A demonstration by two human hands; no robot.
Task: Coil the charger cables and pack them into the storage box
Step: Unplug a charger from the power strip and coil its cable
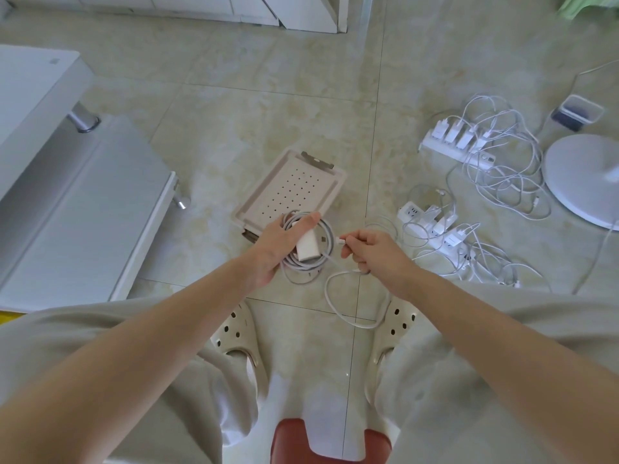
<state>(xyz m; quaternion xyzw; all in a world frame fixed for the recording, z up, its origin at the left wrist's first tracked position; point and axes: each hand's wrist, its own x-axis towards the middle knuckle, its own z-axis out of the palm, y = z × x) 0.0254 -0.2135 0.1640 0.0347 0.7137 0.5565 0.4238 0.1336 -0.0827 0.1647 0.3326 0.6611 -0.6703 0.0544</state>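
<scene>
A: Hands?
B: Left hand has its fingers curled under a coiled cable, thumb flat on top. The coil is several round loops of smooth grey-white cord with a white, glossy, rectangular charger brick lying across it. Right hand is clenched around the same cord, thumb and forefinger pinching the connector end, which points at the coil.
A: Any slack?
B: One loose loop hangs below the right hand, above the clogs, which are cream, rubbery and full of round holes.
A: Box?
B: Storage box sits on the floor just beyond the left hand and partly under it. Beige plastic, rounded rectangle, raised rim, rows of small holes in the base, grey latch on the far edge. Nothing in it that I can see.
A: Other chargers?
B: To the right are two white power strips with square adapters plugged in and thin white cables tangled around them. Beside them are a round matte white base and a small clear container with dark contents.
A: Floor?
B: Glossy beige marbled tile.
</scene>
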